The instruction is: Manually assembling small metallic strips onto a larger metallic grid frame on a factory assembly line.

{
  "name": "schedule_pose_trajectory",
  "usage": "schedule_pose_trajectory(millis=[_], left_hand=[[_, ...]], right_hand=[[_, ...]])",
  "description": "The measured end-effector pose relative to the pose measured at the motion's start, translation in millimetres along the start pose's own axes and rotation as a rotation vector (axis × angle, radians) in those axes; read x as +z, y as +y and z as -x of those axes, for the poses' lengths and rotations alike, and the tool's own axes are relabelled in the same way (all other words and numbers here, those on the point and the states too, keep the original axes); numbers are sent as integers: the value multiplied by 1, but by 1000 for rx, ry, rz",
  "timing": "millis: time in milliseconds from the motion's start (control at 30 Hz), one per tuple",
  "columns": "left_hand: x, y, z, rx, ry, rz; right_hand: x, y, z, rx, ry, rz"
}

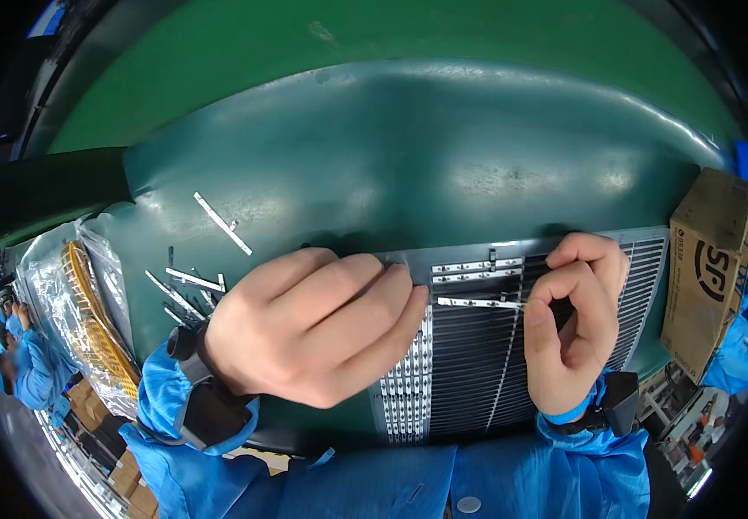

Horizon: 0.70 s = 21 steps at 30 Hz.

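My right hand pinches the end of a narrow white strip dotted with small components, between thumb and forefinger. The strip lies level over a dark slatted panel. Just beyond it, two similar strips sit side by side on the panel's far edge. My left hand hovers over the panel's left side, its fingers curled and pressed together. Its fingertips are turned away, so whatever they hold is hidden. Beneath and beside that hand, rows of white strips line the panel's left part.
Loose strips lie in a pile left of my left wrist, and a single strip lies farther off on the green mat. A clear bag with a yellow coil is at left, a cardboard box at right. A person sits far left.
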State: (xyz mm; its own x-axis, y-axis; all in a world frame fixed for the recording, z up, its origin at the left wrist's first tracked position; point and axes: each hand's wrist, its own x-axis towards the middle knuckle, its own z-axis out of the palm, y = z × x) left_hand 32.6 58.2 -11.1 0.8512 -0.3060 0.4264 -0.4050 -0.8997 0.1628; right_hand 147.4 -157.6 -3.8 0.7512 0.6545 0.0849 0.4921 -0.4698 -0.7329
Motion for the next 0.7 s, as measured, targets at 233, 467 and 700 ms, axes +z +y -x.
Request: schedule_pose_trajectory(millis=[233, 467, 700], left_hand=[[11, -3, 0, -7, 64, 9], [12, -2, -1, -24, 70, 9], [12, 0, 0, -49, 50, 10]], right_hand=[[5, 1, -1, 46, 31, 28], [5, 3, 0, 71, 23, 33], [5, 5, 0, 54, 35, 33]])
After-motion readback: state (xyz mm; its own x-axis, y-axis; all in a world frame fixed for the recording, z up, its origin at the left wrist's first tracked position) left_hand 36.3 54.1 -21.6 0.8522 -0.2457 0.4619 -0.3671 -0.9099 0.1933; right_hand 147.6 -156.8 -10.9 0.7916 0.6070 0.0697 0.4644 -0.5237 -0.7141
